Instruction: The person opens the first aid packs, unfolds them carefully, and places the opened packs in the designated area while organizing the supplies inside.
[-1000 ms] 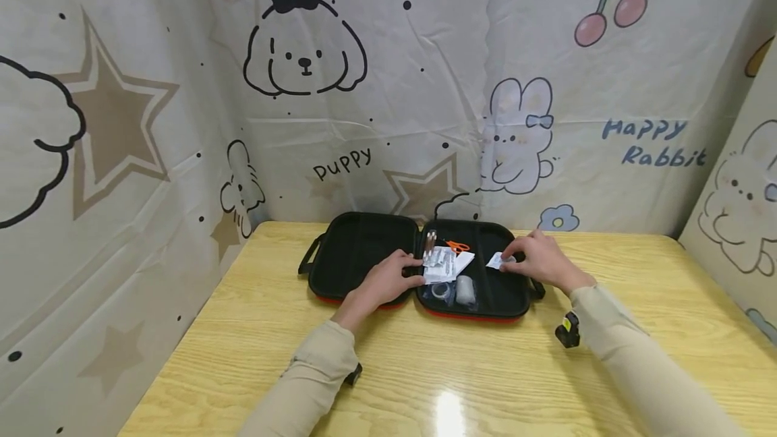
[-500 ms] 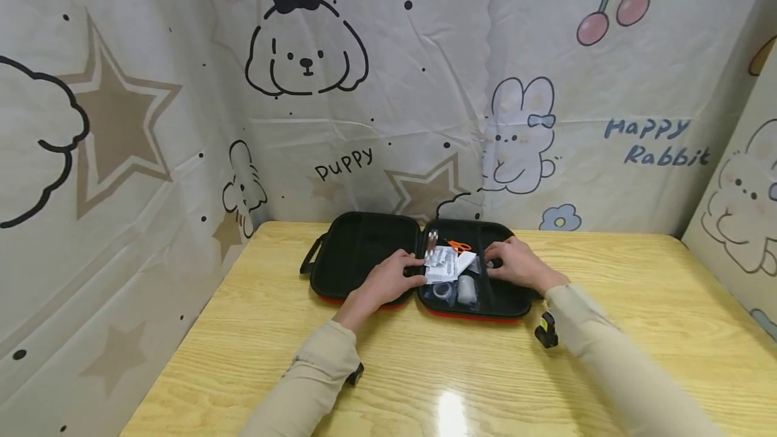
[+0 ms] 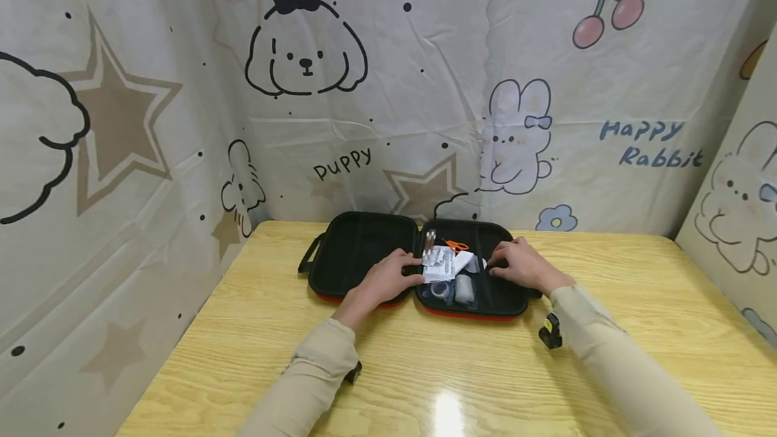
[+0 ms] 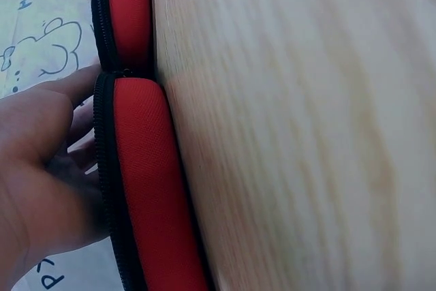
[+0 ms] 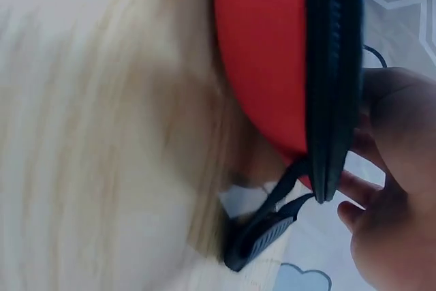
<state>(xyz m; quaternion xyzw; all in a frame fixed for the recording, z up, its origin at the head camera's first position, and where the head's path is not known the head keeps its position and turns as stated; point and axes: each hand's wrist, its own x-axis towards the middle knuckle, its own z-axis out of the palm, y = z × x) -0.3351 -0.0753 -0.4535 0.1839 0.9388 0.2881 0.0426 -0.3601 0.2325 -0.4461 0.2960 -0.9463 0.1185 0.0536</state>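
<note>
A zippered case, black inside and red outside, lies unfolded; its left half (image 3: 358,255) holds no items. In the right half (image 3: 510,299) are white packets (image 3: 442,267), orange-handled scissors (image 3: 456,245), a white roll (image 3: 465,290) and a bagged ring-shaped roll (image 3: 441,290). My left hand (image 3: 388,278) reaches over the near rim at the hinge, fingers extended and touching the packets' left edge. My right hand (image 3: 519,265) is over the right half, its curled fingertips pinching a small white packet (image 3: 484,264) by the dark strap. In the right wrist view, the rim partly hides those fingers.
Black handles stick out at both ends, the right handle (image 5: 262,236) near my right wrist. Brownish tubes (image 3: 429,246) stand at the top of the packets. The case rests on a wooden table (image 3: 425,369) against a printed cloth backdrop (image 3: 388,86).
My right hand has carried the small packet left to the strap, then shifted slightly back right. A clear-grey packet now shows left of the strap. My left hand has stayed in place.
</note>
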